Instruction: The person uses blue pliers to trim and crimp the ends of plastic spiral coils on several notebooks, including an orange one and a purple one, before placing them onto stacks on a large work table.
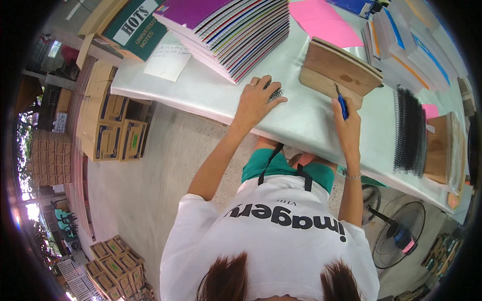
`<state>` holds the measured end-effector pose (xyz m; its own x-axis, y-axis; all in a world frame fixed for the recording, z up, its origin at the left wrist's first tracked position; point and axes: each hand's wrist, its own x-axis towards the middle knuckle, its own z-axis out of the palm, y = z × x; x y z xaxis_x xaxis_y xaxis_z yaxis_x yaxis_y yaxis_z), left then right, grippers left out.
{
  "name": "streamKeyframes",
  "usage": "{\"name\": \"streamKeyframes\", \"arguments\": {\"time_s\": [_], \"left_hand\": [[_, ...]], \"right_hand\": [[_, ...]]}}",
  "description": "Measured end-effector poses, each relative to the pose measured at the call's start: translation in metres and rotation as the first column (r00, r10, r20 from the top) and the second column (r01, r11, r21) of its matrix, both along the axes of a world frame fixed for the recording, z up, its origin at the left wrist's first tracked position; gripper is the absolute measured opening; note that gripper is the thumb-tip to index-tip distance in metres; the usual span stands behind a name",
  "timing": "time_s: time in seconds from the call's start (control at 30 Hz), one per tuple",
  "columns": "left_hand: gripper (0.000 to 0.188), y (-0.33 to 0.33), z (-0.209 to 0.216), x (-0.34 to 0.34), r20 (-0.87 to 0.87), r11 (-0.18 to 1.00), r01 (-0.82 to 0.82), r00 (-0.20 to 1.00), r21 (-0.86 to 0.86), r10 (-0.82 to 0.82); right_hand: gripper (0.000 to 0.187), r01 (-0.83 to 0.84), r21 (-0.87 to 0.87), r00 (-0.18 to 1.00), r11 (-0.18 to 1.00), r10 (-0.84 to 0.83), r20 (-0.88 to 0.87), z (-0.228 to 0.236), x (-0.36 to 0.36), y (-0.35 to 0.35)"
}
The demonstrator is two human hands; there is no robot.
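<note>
Near the front edge of the table, my left hand [257, 102] has its fingers curled over a short black spiral coil [274, 93], partly hidden beneath them. My right hand [347, 125] is closed around a slim blue-handled tool [343, 106] with a dark pointed tip; it looks like small pliers, though the jaws are too small to make out. That tip lies by a brown wooden stand [329, 78], made of a flat base and a tilted board. Beyond my left hand rises a tall stack of spiral-bound notebooks [241, 37] with a purple cover on top.
Many black binding coils [409, 133] lie in a row at the right, beside a brown cardboard piece [439, 148]. Farther back are a pink sheet [326, 22], a handwritten paper [168, 61] and stacked paper blocks [411, 47]. Cartons [108, 123] and a fan [399, 236] stand below table level.
</note>
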<state>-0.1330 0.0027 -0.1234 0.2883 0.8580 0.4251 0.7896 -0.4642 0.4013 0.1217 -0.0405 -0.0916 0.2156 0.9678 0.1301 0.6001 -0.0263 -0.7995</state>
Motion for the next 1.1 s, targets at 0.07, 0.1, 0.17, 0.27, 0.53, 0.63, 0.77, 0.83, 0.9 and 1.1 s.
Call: {"name": "streamKeyframes", "arguments": {"time_s": [0.07, 0.1, 0.17, 0.27, 0.53, 0.63, 0.77, 0.83, 0.9, 1.1], "left_hand": [[0.026, 0.007, 0.004, 0.004, -0.027, 1.000, -0.016, 1.000, -0.015, 0.016], [0.026, 0.010, 0.004, 0.004, -0.032, 0.999, -0.034, 0.999, -0.002, 0.034], [0.027, 0.014, 0.000, 0.004, -0.039, 0.998, -0.060, 0.997, 0.026, 0.061], [0.028, 0.020, -0.003, 0.004, 0.005, 0.999, -0.048, 0.999, 0.004, 0.048], [0.027, 0.037, -0.001, 0.004, 0.567, 0.962, -0.110, 0.789, -0.252, 0.238], [0.031, 0.040, 0.008, 0.012, 0.787, 0.843, 0.115, 0.442, -0.525, 0.430], [0.031, 0.024, 0.042, 0.056, 0.893, 0.805, 0.387, 0.175, -0.450, 0.415], [0.025, 0.010, 0.047, 0.085, 0.900, 0.850, 0.336, 0.308, -0.405, 0.307], [0.023, -0.004, 0.048, 0.106, 0.765, 0.957, 0.212, 0.644, -0.197, 0.015], [0.027, -0.015, 0.050, 0.148, 0.442, 0.959, 0.279, 0.854, 0.059, -0.275]], "right_hand": [[0.046, 0.072, -0.053, 0.997, 0.996, -0.072, 0.000, 0.003, 0.013, -0.012], [0.046, 0.104, -0.080, 0.995, 0.991, -0.105, 0.001, 0.004, 0.019, -0.015], [0.047, 0.110, -0.008, 0.958, 0.994, -0.103, 0.267, -0.004, 0.037, -0.019], [0.047, 0.090, 0.026, 0.865, 0.996, -0.090, 0.494, -0.024, 0.064, -0.024], [0.039, 0.061, 0.315, 0.930, 0.947, -0.168, 0.326, -0.012, 0.043, -0.023], [0.035, 0.028, 0.168, 0.902, 0.985, 0.047, -0.428, -0.001, 0.009, -0.018], [0.045, -0.175, 0.042, -0.062, 0.984, 0.032, -0.998, -0.007, -0.039, -0.009], [0.048, -0.381, 0.095, -0.529, 0.920, -0.133, -0.838, -0.008, -0.045, 0.000], [0.048, -0.298, 0.042, -0.645, 0.954, -0.169, -0.745, 0.001, -0.049, 0.000], [0.049, -0.092, 0.116, -0.481, 0.989, 0.058, -0.875, -0.016, -0.024, 0.004]]}}
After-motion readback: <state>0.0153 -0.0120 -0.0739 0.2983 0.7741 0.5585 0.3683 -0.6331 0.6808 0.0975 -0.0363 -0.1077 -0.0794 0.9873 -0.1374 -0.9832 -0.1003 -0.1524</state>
